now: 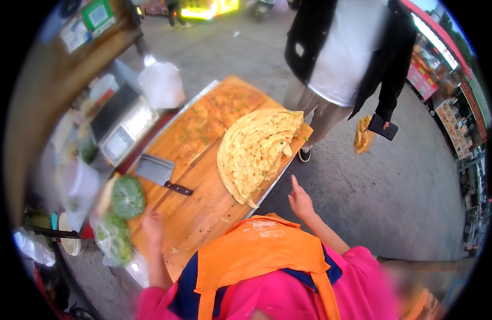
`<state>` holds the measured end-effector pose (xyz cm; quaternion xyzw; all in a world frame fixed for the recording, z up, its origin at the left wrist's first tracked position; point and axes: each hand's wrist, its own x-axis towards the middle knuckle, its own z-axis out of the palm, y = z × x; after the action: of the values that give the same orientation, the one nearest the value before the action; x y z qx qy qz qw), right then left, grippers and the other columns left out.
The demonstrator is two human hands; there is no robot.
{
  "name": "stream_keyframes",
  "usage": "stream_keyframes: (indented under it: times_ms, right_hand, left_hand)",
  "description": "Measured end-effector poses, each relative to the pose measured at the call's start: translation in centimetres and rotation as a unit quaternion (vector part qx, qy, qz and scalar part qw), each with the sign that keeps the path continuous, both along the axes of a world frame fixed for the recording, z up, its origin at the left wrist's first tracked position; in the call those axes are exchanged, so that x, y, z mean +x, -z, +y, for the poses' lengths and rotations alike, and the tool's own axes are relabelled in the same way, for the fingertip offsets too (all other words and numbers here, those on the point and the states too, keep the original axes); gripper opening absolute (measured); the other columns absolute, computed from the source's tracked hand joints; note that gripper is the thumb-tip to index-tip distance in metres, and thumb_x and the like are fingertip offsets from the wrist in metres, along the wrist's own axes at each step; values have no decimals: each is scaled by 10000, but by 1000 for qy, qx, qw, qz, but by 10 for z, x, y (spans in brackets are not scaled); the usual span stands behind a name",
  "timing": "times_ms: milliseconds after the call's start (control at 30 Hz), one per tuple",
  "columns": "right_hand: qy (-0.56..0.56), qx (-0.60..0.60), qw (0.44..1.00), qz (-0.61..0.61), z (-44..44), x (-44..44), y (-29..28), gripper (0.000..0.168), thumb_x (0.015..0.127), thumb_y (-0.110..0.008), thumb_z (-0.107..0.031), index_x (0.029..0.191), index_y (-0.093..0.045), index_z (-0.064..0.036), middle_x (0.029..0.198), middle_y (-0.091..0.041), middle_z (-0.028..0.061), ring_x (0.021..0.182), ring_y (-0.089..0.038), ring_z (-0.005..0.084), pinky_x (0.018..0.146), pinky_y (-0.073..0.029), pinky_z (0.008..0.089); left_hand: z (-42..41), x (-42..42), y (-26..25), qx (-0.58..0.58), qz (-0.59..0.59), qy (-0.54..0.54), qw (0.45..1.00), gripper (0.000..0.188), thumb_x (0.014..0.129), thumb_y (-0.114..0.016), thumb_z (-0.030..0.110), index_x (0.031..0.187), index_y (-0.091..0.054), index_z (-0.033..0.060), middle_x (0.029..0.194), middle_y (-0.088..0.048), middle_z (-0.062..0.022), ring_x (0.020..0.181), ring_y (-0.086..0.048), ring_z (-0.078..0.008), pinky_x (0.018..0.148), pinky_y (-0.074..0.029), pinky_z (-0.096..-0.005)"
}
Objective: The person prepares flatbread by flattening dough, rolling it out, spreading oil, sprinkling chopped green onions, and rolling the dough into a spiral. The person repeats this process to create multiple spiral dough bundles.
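Note:
A wooden board [182,212] lies before me. On its right part rests a large half-round flatbread with green flecks [254,156], cut or torn along its right edge. Behind it lies a flat orange-brown bread [214,112] sprinkled with green bits. A cleaver [156,169] lies on the left of the board, its dark handle towards the middle. My left hand [152,224], somewhat blurred, is over the board's left edge near the bagged greens [128,197]; I see nothing held in it. My right hand [300,199] is off the board's right edge, empty, with the index finger extended.
Beyond the board a person in a black jacket [394,60] stands holding a dark phone [383,127], with fried food in a bag [362,135] beside it. At left are a scale [124,132], a white plastic bag [161,85] and a white tub [69,236]. Stalls line the right.

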<state>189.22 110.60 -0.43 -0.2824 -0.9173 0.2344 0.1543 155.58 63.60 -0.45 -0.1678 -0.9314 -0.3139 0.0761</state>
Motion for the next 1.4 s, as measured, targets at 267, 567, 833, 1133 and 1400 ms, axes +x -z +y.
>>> stream_keyframes:
  times_ms: [267,567,833,1133,1400]
  right_hand:
    - [-177,54,982,-45,33,-91,-18,803,818,-499,75,1519,-434,-310,985,-628,195,890,-634,415,770,-526,486]
    - [-164,13,985,-47,35,-76,-10,803,864,-478,15,1583,-290,-288,1001,-638,200,847,-659,413,748,-535,494]
    - [-6,-23,998,-62,63,29,50,590,902,-498,-96,1486,-427,-145,1242,-644,190,1017,-666,392,853,-540,483]
    - [291,-198,854,-384,90,281,244,235,824,-712,-295,882,-780,-77,962,-756,142,892,-733,295,727,-571,381]
    - [295,-402,816,-293,64,242,212,208,882,-676,-269,864,-758,-78,740,-715,39,654,-686,163,633,-556,350]
  left_hand:
    - [66,97,1,-222,-166,138,951,915,705,-879,276,1483,-444,72,1522,-367,-303,1402,-374,-458,1134,-371,-493]
    - [53,108,42,-188,-166,128,960,1054,629,-916,273,1533,-394,133,1594,-265,-296,1466,-277,-472,1168,-342,-480]
    - [24,93,90,-159,-122,109,974,896,683,-860,254,1475,-472,97,1526,-379,-304,1412,-366,-462,1159,-354,-464]
    - [25,107,86,-202,71,223,951,576,852,-623,146,1409,-520,43,1418,-499,-259,1255,-503,-448,1015,-459,-477]
    - [10,82,107,-219,222,397,863,480,957,-468,138,1412,-492,-13,1470,-477,-246,1275,-497,-483,1057,-450,-539]
